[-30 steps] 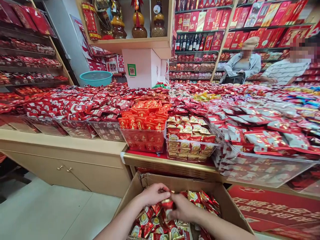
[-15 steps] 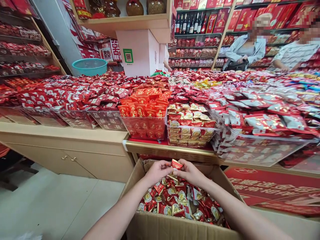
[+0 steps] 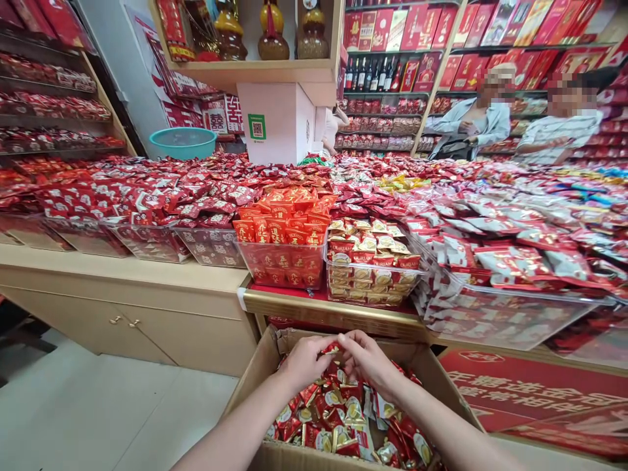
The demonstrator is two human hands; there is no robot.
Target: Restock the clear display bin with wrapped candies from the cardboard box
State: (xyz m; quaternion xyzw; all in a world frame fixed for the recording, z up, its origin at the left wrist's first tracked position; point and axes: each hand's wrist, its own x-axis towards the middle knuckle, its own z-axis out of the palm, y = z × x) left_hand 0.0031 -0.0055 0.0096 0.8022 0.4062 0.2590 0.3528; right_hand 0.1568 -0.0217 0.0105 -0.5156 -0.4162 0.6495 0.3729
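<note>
cardboard walls of an open box sit just left of and below the hands, and the box is full of red and gold sweet packets. the left hand is curled shut, fingertips pinching a small stack of packets over the heap. the right hand meets it from the other side, fingers closed on the same stack, so the stack sits between the two hands, just above the loose packets. straight beyond the hands a clear tub holds orange-red packets, and to its right a second clear tub holds packets like those in the box. far beyond the right hand two people stand by the shelves.
</note>
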